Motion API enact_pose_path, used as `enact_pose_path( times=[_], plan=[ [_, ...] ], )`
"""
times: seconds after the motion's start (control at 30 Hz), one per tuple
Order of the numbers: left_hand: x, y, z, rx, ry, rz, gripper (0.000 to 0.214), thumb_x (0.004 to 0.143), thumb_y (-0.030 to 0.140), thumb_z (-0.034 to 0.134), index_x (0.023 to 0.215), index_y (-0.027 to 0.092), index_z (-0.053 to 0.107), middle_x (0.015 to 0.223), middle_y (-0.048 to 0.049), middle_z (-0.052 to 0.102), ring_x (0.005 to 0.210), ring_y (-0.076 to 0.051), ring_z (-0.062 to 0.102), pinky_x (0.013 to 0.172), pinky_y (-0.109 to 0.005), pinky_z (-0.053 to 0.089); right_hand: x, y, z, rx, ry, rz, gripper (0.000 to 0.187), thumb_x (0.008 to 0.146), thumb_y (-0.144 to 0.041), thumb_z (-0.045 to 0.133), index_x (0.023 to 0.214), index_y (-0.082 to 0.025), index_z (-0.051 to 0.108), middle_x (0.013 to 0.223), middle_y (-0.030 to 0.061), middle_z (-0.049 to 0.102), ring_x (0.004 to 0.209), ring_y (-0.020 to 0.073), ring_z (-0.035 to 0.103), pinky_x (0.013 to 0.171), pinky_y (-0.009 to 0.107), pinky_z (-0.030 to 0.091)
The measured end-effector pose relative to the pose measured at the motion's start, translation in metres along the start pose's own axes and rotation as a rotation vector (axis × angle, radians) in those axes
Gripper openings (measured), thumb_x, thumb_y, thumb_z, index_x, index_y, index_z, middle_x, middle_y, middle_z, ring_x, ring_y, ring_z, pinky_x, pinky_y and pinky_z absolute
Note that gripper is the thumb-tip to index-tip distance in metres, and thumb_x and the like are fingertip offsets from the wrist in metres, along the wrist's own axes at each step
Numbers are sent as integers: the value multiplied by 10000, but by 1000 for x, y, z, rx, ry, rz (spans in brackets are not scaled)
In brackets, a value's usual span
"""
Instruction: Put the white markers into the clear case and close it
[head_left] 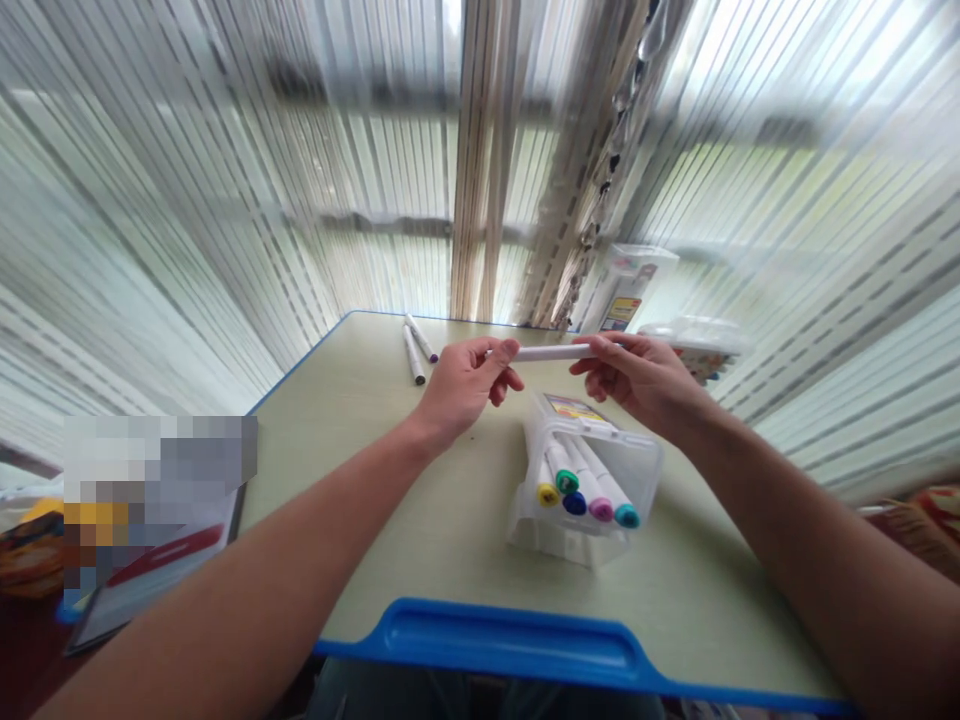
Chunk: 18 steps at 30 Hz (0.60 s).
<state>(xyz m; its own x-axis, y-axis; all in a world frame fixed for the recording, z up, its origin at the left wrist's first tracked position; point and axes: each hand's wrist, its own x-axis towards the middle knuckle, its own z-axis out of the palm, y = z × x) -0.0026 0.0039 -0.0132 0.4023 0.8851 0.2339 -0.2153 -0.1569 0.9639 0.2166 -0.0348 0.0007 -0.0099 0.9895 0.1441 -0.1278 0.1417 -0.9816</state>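
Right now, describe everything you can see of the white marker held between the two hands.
The white marker has a slim, straight, smooth-looking barrel, apparently plastic. It is held nearly level, crosswise, raised above the table. The left hand grips one end, the right hand the other. Fingers largely hide both ends, so the cap's colour cannot be told.

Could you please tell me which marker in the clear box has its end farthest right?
The teal-ended marker: the pink-ended marker is next to its left, and the dark blue end, green end and yellow end sit farther left.
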Motion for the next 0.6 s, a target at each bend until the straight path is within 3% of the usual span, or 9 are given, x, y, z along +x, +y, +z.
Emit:
enact_pose_path(
  times=[0.33,0.6],
  plan=[
    [0,4,3,-89,75,-69,347,985,386,456,1006,89,634,613,-72,703,412,-92,529,436,-199,410,0,-3,-1,70,14,29,275,911,-366,613,972,-118,713,729,106,759,479,140,642,433,223,478],
    [0,3,2,-39,76,-13,342,886,424,629,932,89,680,722,-68,708,452,-62,531,460,-192,424,1,-3,1,58,87,25,328,925,-419,595,886,-111,699,699,112,757,438,139,635,397,213,458]
  ],
)
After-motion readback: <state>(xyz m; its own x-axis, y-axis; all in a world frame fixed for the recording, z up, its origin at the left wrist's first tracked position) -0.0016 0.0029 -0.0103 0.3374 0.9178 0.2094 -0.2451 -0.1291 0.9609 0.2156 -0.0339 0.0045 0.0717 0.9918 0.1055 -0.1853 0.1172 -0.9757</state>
